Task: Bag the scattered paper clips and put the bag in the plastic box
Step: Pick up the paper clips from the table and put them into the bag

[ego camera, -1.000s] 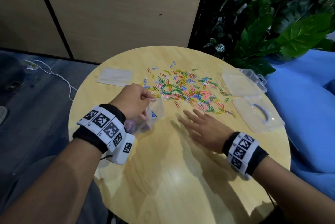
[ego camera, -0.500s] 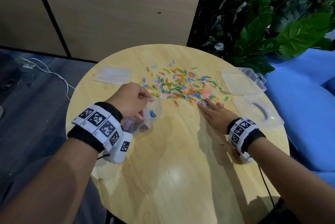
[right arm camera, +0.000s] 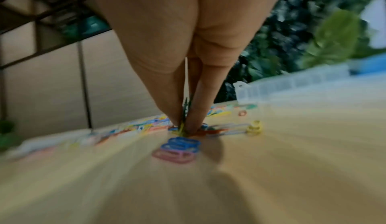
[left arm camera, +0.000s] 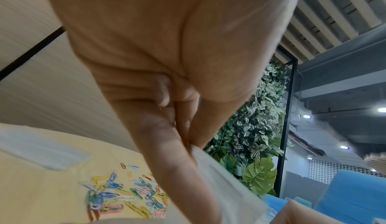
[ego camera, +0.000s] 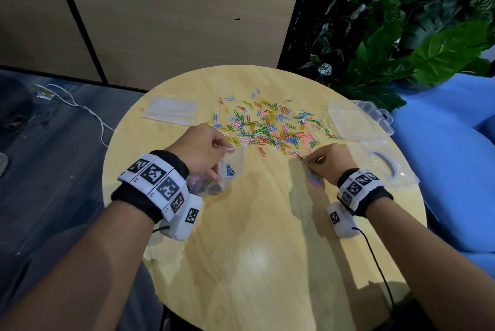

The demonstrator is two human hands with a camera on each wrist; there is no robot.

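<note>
Many coloured paper clips lie scattered across the far half of a round wooden table. My left hand pinches the rim of a clear plastic bag that holds a few clips; in the left wrist view the fingertips squeeze the bag's white edge. My right hand sits at the near right edge of the pile, thumb and finger pinched on a few clips. An open clear plastic box stands at the table's right.
The box's clear lid with a handle lies on the table by my right wrist. A second flat clear bag rests at the far left. Green plants and a blue seat border the right side. A white cable runs on the floor.
My right hand went from lying flat near the table's middle to the pile's near right edge, where its fingers closed on clips. The left hand kept hold of the bag.
</note>
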